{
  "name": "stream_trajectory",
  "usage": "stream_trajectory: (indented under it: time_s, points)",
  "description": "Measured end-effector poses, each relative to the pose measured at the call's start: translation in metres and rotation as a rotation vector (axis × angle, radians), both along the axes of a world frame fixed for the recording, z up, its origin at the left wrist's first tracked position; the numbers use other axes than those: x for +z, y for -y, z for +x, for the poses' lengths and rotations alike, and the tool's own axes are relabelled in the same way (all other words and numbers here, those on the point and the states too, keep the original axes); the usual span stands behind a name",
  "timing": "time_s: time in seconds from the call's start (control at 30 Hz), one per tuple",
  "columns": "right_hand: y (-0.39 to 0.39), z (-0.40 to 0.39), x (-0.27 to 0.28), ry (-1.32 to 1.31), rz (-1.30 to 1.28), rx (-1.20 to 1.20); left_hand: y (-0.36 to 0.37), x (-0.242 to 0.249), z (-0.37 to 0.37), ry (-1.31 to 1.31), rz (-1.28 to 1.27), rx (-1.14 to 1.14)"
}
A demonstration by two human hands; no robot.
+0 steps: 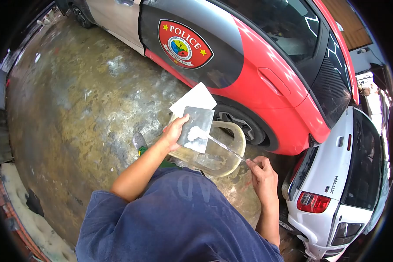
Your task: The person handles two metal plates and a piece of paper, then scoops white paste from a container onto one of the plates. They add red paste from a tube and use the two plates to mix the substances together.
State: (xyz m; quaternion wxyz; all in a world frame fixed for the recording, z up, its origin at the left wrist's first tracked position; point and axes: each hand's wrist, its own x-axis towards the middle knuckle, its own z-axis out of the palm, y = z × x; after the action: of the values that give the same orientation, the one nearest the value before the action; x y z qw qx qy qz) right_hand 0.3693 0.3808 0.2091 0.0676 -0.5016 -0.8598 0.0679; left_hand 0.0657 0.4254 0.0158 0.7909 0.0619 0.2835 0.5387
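Note:
My left hand [175, 132] grips the left edge of a flat grey plate [199, 115], thumb on top. A mound of white paste [196, 133] lies on the plate, with more smeared near its lower edge. My right hand [263, 174] pinches the near end of a long thin stick [225, 147] between thumb and fingertips. The stick's far end reaches into the paste. A white rectangular sheet [196, 98] shows beyond the plate, partly hidden by it. Below both is a pale plastic chair [238, 131] with an open, rounded frame.
A red, black and white car [266, 109] with a police emblem [183, 43] stands ahead, its rear wheel [244, 124] close to the chair. A white vehicle [323, 174] is at the right. Stained concrete floor [83, 118] spreads to the left.

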Motion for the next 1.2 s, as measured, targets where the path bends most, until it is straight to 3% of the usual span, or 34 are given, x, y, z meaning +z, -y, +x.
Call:
stream_trajectory:
  time_s: [0.23, 0.47, 0.57, 0.67, 0.77, 0.83, 0.97, 1.1, 1.2]
  points:
    - [-0.008, 0.005, 0.012, 0.108, 0.208, 0.113, 0.009, 0.005, -0.006, -0.067, -0.022, -0.109]
    - [0.002, 0.012, 0.016, -0.178, 0.028, -0.037, 0.014, -0.026, -0.002, -0.415, 0.013, 0.000]
    - [0.008, 0.026, 0.004, -0.273, -0.115, -0.143, 0.018, -0.033, -0.001, -0.512, -0.154, 0.067]
    - [0.013, 0.034, -0.023, -0.345, -0.229, -0.250, 0.025, -0.021, -0.010, -0.559, -0.163, 0.104]
    - [0.011, 0.037, -0.085, -0.395, -0.449, -0.451, 0.037, -0.030, -0.022, -0.588, -0.201, 0.262]
    - [0.009, 0.037, -0.163, -0.315, -0.411, -0.492, 0.047, -0.035, -0.035, -0.583, -0.160, 0.261]
    - [-0.001, 0.012, -0.311, -0.082, -0.609, -0.555, 0.077, -0.008, -0.050, -0.617, -0.167, 0.254]
    - [-0.009, -0.022, -0.403, -0.113, -0.686, -0.629, 0.103, 0.010, -0.060, -0.678, -0.241, 0.325]
    - [-0.016, -0.037, -0.440, -0.102, -0.732, -0.665, 0.124, 0.015, -0.071, -0.698, -0.266, 0.367]
